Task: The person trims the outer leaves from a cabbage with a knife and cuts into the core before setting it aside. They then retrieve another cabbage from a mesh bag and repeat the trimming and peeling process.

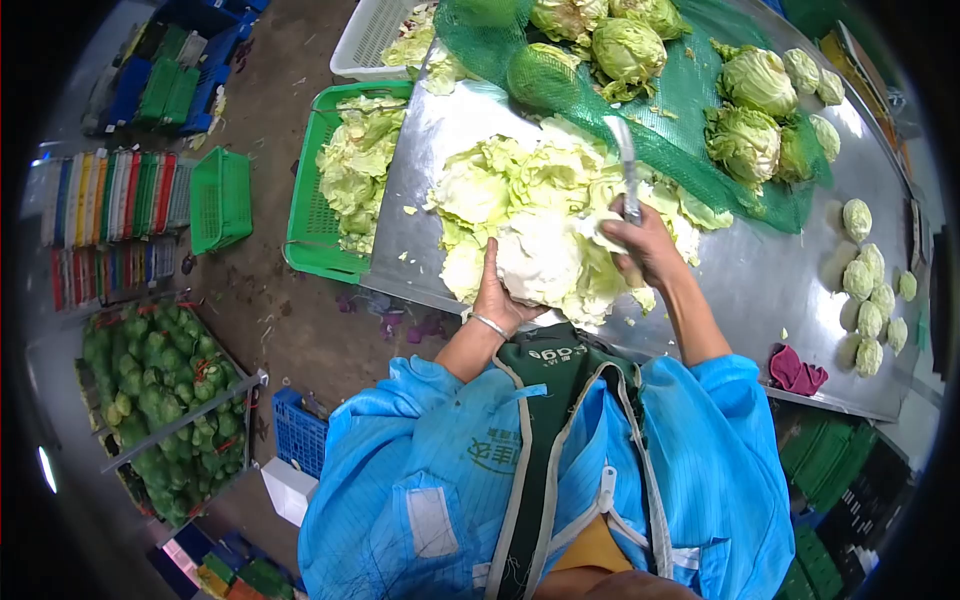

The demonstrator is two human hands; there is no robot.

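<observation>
left hand (pixel 503 304): holds cabbage (pixel 538 262), fingers part-hidden | right hand (pixel 648 240): grips knife (pixel 628 160), handle part-covered

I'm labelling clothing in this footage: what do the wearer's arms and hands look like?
The left hand and right hand are gloveless. A thin silvery bangle circles the left wrist. Loose, bright blue sleeves leave both wrists uncovered.

Left hand (pixel 504 304) cupped, right hand (pixel 649 243) curled
</observation>
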